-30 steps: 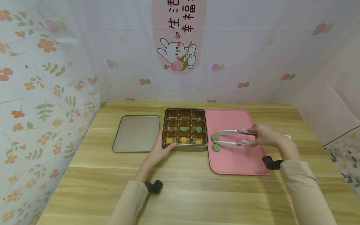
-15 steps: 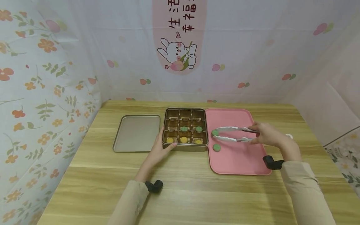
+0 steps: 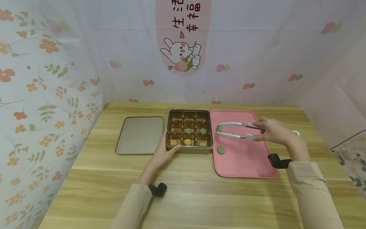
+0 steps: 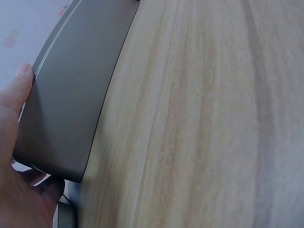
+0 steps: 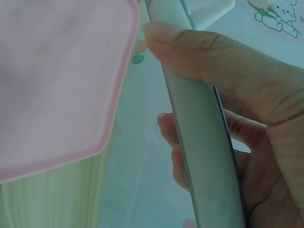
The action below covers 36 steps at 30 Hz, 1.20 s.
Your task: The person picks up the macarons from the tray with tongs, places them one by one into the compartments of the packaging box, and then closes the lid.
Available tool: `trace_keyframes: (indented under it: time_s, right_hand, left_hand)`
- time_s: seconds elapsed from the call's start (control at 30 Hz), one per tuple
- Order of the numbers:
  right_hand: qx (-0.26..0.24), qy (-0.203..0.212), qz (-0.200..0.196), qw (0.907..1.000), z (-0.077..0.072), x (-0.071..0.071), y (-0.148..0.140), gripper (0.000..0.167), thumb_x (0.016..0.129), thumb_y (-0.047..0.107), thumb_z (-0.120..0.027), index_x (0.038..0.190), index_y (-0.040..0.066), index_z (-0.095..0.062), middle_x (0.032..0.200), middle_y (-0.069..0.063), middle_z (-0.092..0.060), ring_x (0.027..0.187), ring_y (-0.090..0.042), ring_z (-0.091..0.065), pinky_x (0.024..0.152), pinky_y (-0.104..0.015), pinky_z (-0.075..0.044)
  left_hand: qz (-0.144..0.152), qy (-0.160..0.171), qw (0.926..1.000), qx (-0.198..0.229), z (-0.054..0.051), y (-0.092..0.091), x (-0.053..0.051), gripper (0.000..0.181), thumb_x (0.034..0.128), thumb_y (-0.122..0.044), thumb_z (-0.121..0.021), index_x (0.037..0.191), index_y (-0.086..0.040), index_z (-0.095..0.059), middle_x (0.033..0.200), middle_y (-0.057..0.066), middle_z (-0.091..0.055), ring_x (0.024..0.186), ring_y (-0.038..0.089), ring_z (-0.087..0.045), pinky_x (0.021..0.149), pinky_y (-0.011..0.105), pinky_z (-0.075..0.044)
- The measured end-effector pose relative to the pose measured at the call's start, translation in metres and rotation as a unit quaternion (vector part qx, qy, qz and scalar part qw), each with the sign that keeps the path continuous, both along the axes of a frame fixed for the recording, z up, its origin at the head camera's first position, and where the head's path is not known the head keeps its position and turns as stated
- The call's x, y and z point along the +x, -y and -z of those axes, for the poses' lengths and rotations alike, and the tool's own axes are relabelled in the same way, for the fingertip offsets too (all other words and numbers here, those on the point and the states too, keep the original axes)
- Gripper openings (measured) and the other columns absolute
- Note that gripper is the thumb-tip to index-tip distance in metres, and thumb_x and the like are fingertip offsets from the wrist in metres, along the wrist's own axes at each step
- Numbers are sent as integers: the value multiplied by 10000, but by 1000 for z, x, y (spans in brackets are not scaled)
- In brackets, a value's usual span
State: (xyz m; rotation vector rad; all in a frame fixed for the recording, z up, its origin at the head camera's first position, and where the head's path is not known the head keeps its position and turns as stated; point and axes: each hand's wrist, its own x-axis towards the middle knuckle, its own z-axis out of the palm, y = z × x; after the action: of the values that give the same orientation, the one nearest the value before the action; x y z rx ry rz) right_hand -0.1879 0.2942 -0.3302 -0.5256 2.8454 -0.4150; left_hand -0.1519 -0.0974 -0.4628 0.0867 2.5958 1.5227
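My left hand holds the front left corner of a bronze-coloured tin box, thumb on the front rim and fingers along the left side. Its divided insert has yellow round pieces in the front row and green round pieces in the middle and right of the middle row. My right hand grips tongs with white tips. A green round piece sits between those tips, over the left side of the pink tray; whether it is raised I cannot tell. Another green piece lies nearer on the tray.
To the left of the box lies a flat metal lid. The pink tray stands close against the box's right side. A wooden tabletop runs under everything, with a patterned cloth behind it.
The tong tips have closed around the farther green piece, and it has shifted away from me, farther from the other green piece. My left hand stays at the box.
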Motion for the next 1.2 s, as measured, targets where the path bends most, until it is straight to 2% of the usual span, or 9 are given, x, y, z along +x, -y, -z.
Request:
trace_keyframes:
  time_s: [0.17,0.27,0.47,0.63,0.8,1.0,1.2]
  right_hand:
    - [-66,-223,-80,9997,-6,-5,6,627,707,246,-776,1196,-75,-551,1043,-187,-555,794,-214,-555,634,-315,-441]
    - [-112,-310,-202,9993,-9,-10,16,627,708,247,-774,1207,-59,-551,1085,-183,-552,819,-224,-569,660,-342,-462]
    - [-328,-204,-385,9985,-10,-21,47,600,714,217,-768,1214,-36,-553,1072,-161,-555,830,-238,-555,659,-329,-457]
    - [-484,-344,-691,9958,-3,-30,75,556,718,189,-763,1193,-30,-574,1062,-154,-560,829,-244,-562,670,-351,-469]
    - [-578,-236,-954,9935,6,-40,101,576,733,182,-750,1238,-9,-550,1147,-166,-536,822,-223,-557,687,-345,-478]
    - [-594,-50,-1025,9929,14,-45,123,597,741,192,-748,1253,-22,-529,1253,-187,-489,892,-287,-579,759,-389,-495]
    - [-474,-1,-985,9940,21,-47,133,645,741,230,-754,1289,2,-504,1215,-163,-497,843,-231,-551,695,-339,-475]
  left_hand:
    - [-2,-29,10000,16,0,0,-2,973,816,-484,-620,1481,-194,26,1539,158,-42,1399,380,-108,1100,588,-154]
    - [-7,-33,10000,10,1,0,-4,970,817,-489,-617,1482,-194,25,1539,157,-41,1399,379,-105,1099,589,-154]
    - [-25,-42,10000,-7,2,0,-5,965,819,-487,-614,1482,-195,24,1540,151,-39,1400,378,-104,1099,590,-156]
    - [-70,-105,9999,0,2,0,-4,959,821,-470,-621,1483,-186,13,1539,153,-50,1399,374,-113,1104,581,-155]
    - [-88,-94,9999,23,0,-1,-3,959,821,-452,-630,1483,-175,6,1534,172,-55,1395,385,-118,1101,584,-159]
    - [-70,-76,9999,45,1,-2,-1,970,812,-461,-636,1483,-187,8,1536,166,-54,1396,381,-119,1103,580,-157]
    - [-46,-99,9999,21,3,0,-1,973,813,-482,-625,1483,-182,14,1537,162,-44,1398,381,-111,1102,583,-157]
